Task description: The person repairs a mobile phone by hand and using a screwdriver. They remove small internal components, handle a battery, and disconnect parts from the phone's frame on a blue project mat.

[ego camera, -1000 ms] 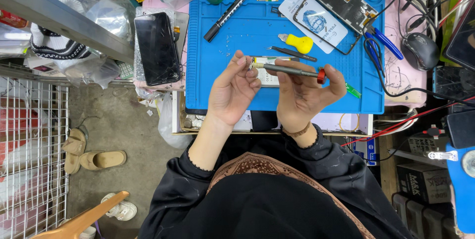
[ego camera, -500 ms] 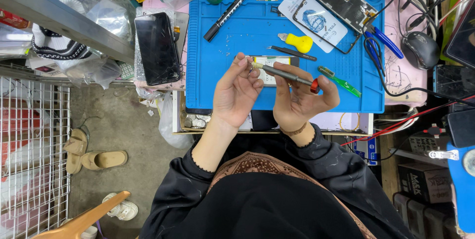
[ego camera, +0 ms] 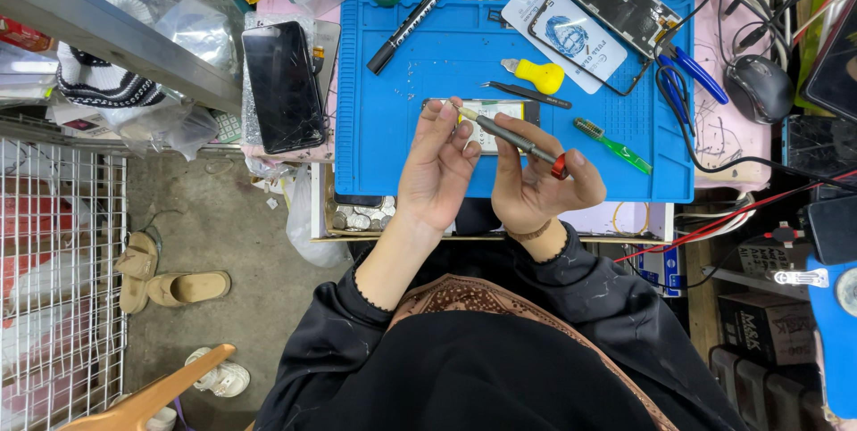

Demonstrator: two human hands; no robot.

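Grey precision screwdriver (ego camera: 511, 138) with red end cap: held above blue work mat (ego camera: 393, 128). Right hand (ego camera: 540, 186) fingers wrapped around its handle; left hand (ego camera: 439, 168) fingertips pinched at its tip. Green brush (ego camera: 612, 145) at 3 o'clock; yellow tool (ego camera: 534, 76) at 12; black phone (ego camera: 284, 85) at 9.

Black long-sleeved garment, loose cuffs with small scalloped edging. Brown patterned scarf (ego camera: 500, 302) over chest. Thin bracelet (ego camera: 534, 233) on right wrist. Left hand (ego camera: 437, 172), right hand (ego camera: 540, 186) bare.
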